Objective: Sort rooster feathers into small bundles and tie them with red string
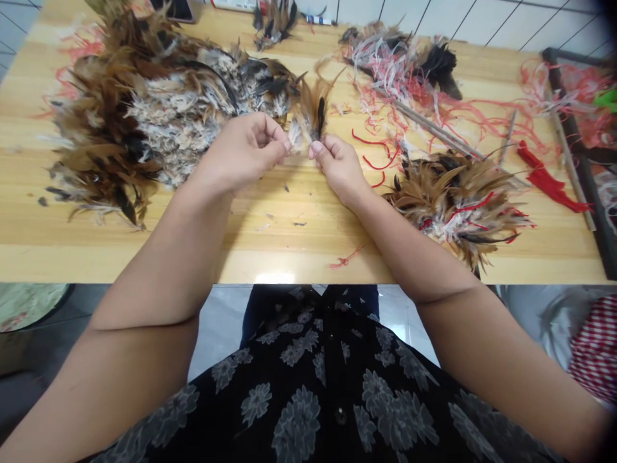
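Near the middle of the wooden table, my right hand pinches a small bunch of brown and black feathers by its base, the tips pointing away from me. Close beside it on the left, my left hand has thumb and forefinger pressed together at pale fluff by the quills; whether it grips fluff or a thin strand is too small to make out. Behind my left hand spreads a big heap of brown, black and whitish feathers. A bundle of feathers with red ties lies right of my right forearm.
Cut red strings lie right of my hands. Pink and white plastic strands tangle at the back, near a thin wooden stick. A red strip and a dark-framed tray are at the right. A phone lies at the back left.
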Available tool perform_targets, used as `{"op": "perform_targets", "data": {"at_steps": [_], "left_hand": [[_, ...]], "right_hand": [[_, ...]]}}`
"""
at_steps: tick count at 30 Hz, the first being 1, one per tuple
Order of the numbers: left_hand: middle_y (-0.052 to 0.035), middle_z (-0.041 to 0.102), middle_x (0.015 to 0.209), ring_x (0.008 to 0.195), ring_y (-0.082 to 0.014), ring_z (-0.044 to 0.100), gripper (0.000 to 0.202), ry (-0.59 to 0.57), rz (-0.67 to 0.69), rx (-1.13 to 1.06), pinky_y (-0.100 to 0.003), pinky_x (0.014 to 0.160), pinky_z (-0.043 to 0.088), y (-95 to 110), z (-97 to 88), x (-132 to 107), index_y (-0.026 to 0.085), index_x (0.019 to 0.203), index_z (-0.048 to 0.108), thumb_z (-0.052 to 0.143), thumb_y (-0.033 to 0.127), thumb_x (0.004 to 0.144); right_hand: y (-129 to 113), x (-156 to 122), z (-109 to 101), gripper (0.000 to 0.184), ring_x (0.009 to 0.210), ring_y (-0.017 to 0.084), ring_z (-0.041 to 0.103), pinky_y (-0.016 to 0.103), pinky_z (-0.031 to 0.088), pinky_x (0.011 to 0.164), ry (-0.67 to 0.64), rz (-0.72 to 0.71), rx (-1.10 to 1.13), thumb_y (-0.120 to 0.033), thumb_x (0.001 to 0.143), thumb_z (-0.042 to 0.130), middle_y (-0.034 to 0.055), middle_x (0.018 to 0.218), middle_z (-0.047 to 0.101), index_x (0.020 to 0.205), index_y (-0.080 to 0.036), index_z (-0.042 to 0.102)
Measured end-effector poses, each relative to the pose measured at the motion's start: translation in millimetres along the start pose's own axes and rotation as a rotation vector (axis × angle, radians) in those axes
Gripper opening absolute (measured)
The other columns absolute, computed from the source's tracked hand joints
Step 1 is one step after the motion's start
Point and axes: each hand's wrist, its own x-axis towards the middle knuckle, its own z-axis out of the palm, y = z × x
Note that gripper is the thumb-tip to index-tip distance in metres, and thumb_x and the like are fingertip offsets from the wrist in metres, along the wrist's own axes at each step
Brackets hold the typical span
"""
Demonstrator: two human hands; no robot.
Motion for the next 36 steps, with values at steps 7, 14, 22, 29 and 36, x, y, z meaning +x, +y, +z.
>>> {"op": "perform_targets", "data": {"at_steps": [7, 14, 22, 29, 36], "left_hand": [[-0.0039, 0.083, 0.093, 0.109, -0.0364, 0.094, 0.048, -0.045, -0.086, -0.329, -0.048, 0.098, 0.080, -3, 19.3, -6, 0.029, 0.099, 0.076, 0.123, 0.039, 0.096], [-0.0046, 0.090, 0.098, 0.112, -0.0360, 0.096, 0.053, 0.006, -0.074, -0.394, -0.045, 0.093, 0.081, 1, 22.8, -5, 0.029, 0.098, 0.077, 0.124, 0.052, 0.095], [-0.0058, 0.091, 0.100, 0.124, -0.0392, 0.095, 0.057, -0.036, -0.098, -0.357, -0.048, 0.100, 0.080, 2, 26.5, -9, 0.030, 0.099, 0.078, 0.125, 0.061, 0.092], [-0.0074, 0.088, 0.097, 0.129, -0.0437, 0.092, 0.056, -0.017, -0.071, -0.325, -0.056, 0.108, 0.077, -5, 26.9, -5, 0.030, 0.092, 0.075, 0.123, 0.060, 0.092], [-0.0038, 0.085, 0.089, 0.125, -0.0418, 0.093, 0.058, -0.051, -0.062, -0.265, -0.049, 0.106, 0.078, -1, 19.6, -5, 0.028, 0.091, 0.077, 0.126, 0.057, 0.089]], "right_hand": [[-3, 0, 1, 0.045, 0.096, 0.019, 0.063, 0.034, 0.062, 0.105, -0.008, 0.019, -0.032, -0.045, 0.135, 0.066, -0.0015, 0.090, 0.059, 0.097, -0.022, 0.073], [1, 1, 4, 0.044, 0.093, 0.018, 0.061, 0.034, 0.063, 0.101, -0.010, 0.025, -0.029, -0.047, 0.134, 0.067, -0.0017, 0.088, 0.059, 0.098, -0.023, 0.075], [1, 2, 6, 0.043, 0.093, 0.018, 0.064, 0.033, 0.063, 0.098, -0.042, 0.035, 0.047, -0.050, 0.125, 0.085, -0.0018, 0.089, 0.066, 0.094, -0.022, 0.075], [-2, 2, 6, 0.045, 0.093, 0.018, 0.065, 0.033, 0.064, 0.097, -0.069, 0.064, 0.079, -0.053, 0.125, 0.085, -0.0026, 0.084, 0.059, 0.095, -0.020, 0.077], [3, 4, 7, 0.051, 0.091, 0.015, 0.059, 0.029, 0.059, 0.093, -0.074, 0.062, 0.073, -0.052, 0.128, 0.081, -0.0029, 0.085, 0.053, 0.090, -0.021, 0.068]]}}
